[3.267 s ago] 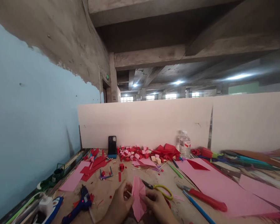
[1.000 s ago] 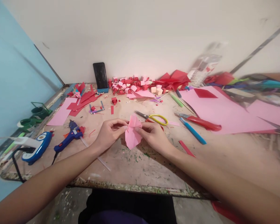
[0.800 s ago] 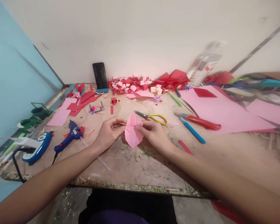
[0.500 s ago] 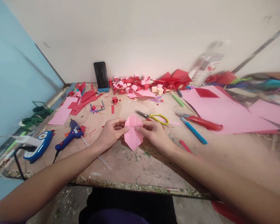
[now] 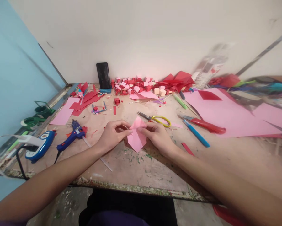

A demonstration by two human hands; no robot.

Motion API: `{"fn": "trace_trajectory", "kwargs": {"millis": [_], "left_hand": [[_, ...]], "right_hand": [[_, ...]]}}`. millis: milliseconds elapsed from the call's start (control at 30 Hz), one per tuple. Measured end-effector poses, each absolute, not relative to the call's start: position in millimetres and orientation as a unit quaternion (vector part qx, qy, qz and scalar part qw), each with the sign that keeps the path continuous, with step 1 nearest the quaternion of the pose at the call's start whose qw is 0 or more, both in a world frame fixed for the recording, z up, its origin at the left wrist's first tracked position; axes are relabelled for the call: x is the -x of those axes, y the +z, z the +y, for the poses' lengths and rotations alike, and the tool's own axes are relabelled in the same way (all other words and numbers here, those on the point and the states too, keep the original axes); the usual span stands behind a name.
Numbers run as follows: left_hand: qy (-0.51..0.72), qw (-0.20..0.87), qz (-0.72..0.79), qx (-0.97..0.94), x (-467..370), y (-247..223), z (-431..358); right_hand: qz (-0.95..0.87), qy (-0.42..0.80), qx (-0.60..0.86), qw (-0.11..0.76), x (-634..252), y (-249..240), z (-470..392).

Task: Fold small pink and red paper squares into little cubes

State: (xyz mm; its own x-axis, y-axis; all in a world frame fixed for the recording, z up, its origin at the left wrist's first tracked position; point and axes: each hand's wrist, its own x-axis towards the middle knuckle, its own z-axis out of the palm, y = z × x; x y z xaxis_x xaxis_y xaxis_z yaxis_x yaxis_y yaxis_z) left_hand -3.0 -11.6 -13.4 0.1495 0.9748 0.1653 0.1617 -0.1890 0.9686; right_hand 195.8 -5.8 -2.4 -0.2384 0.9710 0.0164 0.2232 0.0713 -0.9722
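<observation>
A piece of folded pink paper (image 5: pixel 137 141), pointed at top and bottom, is held just above the table by both hands. My left hand (image 5: pixel 114 133) pinches its left edge between thumb and fingers. On the opposite edge, my right hand (image 5: pixel 156 133) grips it the same way, its thumb lying on the front face. The fingertips behind the paper are hidden. Just beyond the right fingers lie scissors with yellow handles (image 5: pixel 163 121).
A blue glue gun (image 5: pixel 71 138) and a blue power strip (image 5: pixel 40 146) are at left. A phone (image 5: pixel 103 76) leans at the back beside small red and pink paper cubes (image 5: pixel 133 86). A red utility knife (image 5: pixel 208 125), a blue pen-like tool (image 5: pixel 196 133) and pink sheets (image 5: pixel 227 116) lie right.
The pink paper has bent along its upper middle, and my thumbs have shifted on it. The whole view has moved slightly; the things on the table stay put.
</observation>
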Motion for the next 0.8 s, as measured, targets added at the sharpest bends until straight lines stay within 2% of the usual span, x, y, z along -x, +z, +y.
{"fn": "trace_trajectory", "kwargs": {"millis": [367,667,800], "left_hand": [[0.457,0.357,0.419,-0.698,2.7,-4.5,-19.0],[0.476,0.452,0.422,-0.626,2.9,-8.0,-15.1],[0.481,0.463,0.432,-0.606,2.6,-7.9,-13.5]], "right_hand": [[-0.657,0.46,0.457,0.385,-197.8,-4.9,-4.4],[-0.675,0.473,0.434,0.363,-196.1,-9.5,-6.1],[-0.688,0.476,0.422,0.348,-194.6,-9.0,-9.3]]}}
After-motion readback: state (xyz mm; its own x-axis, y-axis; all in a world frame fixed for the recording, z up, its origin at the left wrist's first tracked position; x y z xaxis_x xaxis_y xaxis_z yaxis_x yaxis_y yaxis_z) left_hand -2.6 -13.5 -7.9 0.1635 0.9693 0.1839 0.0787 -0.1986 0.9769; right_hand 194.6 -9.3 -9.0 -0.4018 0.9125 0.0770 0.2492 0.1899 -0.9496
